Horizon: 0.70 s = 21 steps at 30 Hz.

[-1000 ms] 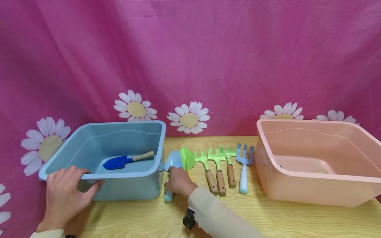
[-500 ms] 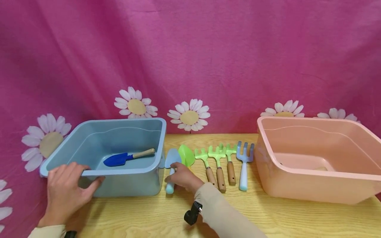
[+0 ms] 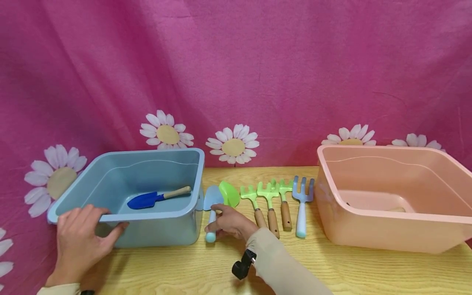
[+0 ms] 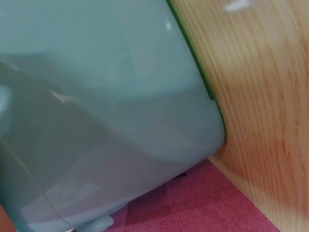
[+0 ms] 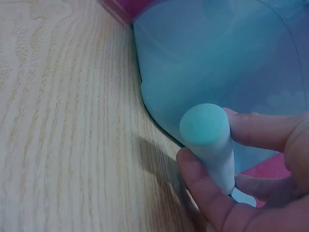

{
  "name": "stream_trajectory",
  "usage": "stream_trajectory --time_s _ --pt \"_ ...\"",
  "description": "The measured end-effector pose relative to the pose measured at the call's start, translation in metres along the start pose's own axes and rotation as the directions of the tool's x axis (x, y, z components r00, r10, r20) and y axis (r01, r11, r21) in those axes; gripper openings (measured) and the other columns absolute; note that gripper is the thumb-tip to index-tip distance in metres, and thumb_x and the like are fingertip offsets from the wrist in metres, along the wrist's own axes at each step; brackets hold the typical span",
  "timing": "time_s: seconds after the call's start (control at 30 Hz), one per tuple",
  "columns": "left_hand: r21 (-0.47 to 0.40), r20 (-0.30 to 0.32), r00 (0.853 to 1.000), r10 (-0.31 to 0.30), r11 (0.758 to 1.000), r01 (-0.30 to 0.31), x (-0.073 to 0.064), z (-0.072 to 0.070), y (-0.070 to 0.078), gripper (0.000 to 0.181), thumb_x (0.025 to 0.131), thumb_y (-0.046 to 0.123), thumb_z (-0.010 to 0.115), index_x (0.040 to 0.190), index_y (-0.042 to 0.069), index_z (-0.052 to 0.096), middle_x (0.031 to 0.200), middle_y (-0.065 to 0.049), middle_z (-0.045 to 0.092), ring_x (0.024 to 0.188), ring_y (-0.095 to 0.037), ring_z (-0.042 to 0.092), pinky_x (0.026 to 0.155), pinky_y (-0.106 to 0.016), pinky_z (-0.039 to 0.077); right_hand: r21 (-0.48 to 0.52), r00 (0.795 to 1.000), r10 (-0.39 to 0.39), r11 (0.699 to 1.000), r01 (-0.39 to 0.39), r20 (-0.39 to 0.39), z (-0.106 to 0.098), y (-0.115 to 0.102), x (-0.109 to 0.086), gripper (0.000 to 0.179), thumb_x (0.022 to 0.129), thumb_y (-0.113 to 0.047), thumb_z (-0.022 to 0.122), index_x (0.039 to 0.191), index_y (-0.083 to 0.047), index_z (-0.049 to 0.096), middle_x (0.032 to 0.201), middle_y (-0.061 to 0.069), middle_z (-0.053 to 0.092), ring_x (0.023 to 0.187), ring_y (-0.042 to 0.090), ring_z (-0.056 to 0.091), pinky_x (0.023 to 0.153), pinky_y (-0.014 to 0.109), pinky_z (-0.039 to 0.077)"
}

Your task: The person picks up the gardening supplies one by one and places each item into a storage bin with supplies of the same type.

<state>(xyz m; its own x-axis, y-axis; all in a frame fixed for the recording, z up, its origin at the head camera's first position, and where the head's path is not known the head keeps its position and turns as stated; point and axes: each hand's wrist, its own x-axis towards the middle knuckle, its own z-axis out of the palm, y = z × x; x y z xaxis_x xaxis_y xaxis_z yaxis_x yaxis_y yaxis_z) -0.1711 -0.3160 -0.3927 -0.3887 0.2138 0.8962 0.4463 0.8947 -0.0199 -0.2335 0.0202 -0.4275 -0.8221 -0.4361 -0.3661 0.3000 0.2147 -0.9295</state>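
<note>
In the head view my left hand (image 3: 79, 243) grips the front rim of the blue plastic basin (image 3: 155, 231), fingers over the edge and thumb outside. A dark blue trowel (image 3: 145, 200) with a wooden handle lies inside that basin. Just right of the basin, my right hand (image 3: 234, 222) pinches the pale handle of a light blue hand trowel (image 3: 213, 196). The right wrist view shows thumb and fingers around the trowel handle (image 5: 212, 150), its mint-coloured end facing the camera. A green trowel (image 3: 229, 194) lies close beside, its handle hidden by my hand.
Several green hand forks (image 3: 272, 209) with wooden handles lie in a row, with a blue hand fork (image 3: 301, 211) at their right. A pink basin (image 3: 391, 233) stands on the right, a small item partly visible inside. A pink flowered cloth (image 3: 287, 82) hangs behind the table.
My right hand has shifted from over the light blue trowel's neck down and right, now pinching its handle. The trowel's handle end has moved slightly up. My left hand stays on the basin rim.
</note>
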Motion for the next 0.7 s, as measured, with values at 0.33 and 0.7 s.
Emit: stream_trajectory --time_s 0.33,0.7 --pt "0.008 0.006 1.0 -0.005 1.0 0.005 0.003 0.001 0.001 0.069 0.087 0.07 0.054 0.075 0.003 0.063 0.065 -0.012 0.056 0.064 -0.035 0.05 0.067 -0.05 0.027 -0.057 0.997 -0.001 0.998 -0.004 -0.083 0.004 -0.005 -0.004 0.079 0.081 0.006 0.073 0.151 -0.005 0.037 0.108 0.015 0.053 0.073 0.017 0.063 0.068 0.032 0.059" --pt "0.01 0.013 1.0 -0.009 1.0 0.009 0.002 0.001 0.001 0.068 0.087 0.069 0.054 0.077 0.003 0.063 0.065 -0.012 0.056 0.064 -0.035 0.049 0.068 -0.05 0.028 -0.044 0.986 -0.138 0.99 0.134 -0.091 -0.012 -0.008 -0.019 0.08 0.081 0.009 0.07 0.151 -0.011 0.038 0.13 0.022 0.049 0.092 0.023 0.062 0.073 0.033 0.059"
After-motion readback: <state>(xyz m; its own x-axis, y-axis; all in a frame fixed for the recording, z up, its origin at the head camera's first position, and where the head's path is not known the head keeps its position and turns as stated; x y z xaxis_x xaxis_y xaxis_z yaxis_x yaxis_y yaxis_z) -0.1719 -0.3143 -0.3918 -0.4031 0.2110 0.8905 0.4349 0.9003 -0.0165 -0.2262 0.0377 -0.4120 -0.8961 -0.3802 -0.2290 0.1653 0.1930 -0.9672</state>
